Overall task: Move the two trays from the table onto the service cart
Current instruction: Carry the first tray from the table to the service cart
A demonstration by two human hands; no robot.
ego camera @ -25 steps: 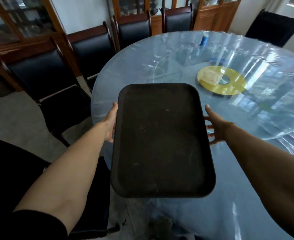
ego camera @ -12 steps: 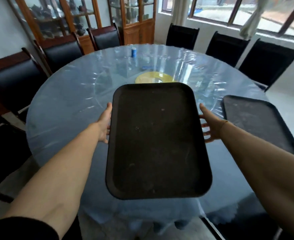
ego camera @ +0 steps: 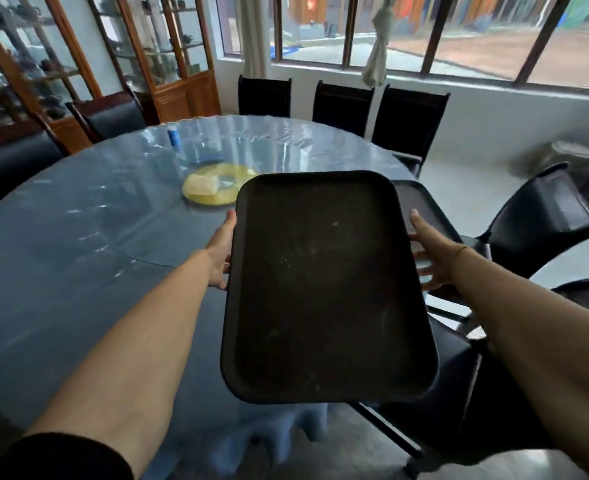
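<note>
A dark brown rectangular tray [ego camera: 324, 289] is held flat in the air in front of me, over the near right edge of the round table [ego camera: 78, 244]. My left hand [ego camera: 222, 249] grips its left long edge and my right hand [ego camera: 430, 252] grips its right long edge, fingers underneath. A second dark tray [ego camera: 421, 206] lies on the table's right edge, mostly hidden behind the held tray and my right hand. No service cart is in view.
The table is covered in clear plastic and carries a yellow plate [ego camera: 217, 188] and a small blue can [ego camera: 173, 135]. Black chairs ring the table, one close on the right [ego camera: 542, 216]. Wooden display cabinets [ego camera: 168, 53] stand at the back left, windows behind.
The view has swung to the right with the held tray. The tray now covers most of the second tray, and the yellow plate has shifted to the left of it.
</note>
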